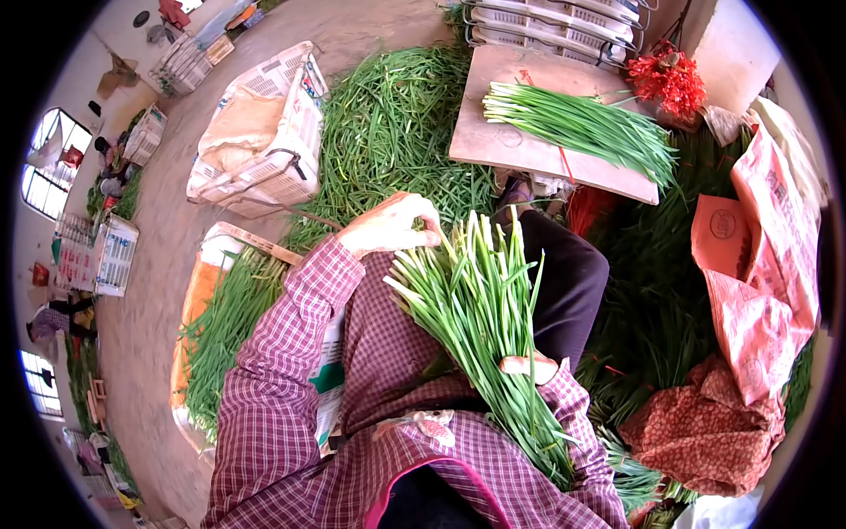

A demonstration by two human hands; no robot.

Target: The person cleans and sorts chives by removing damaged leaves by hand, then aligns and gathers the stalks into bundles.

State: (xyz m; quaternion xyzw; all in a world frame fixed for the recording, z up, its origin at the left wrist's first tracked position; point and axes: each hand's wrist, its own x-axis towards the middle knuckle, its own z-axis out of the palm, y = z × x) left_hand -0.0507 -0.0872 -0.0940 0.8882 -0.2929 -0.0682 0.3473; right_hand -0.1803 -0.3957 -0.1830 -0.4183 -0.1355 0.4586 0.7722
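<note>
A thick bunch of green stalks [480,300] lies across the lap, pale cut ends up and leafy ends toward the lower right. My right hand [530,366] is wrapped round its lower part, thumb on top. At the bunch's upper left is my left hand [392,226], its thumb and index finger pressed together close to the pale ends; whatever is between the fingertips is too small to make out. On the wooden board [480,132] at the upper right rests another bunch of green stalks [582,128].
Loose leaves [388,132] cover the floor ahead. A white crate [256,132] stands beyond my left arm, and a crate of stalks [229,326] is nearer. Red ties [667,78] hang behind the board; pink sacks [762,264] lie at the right. People sit far left.
</note>
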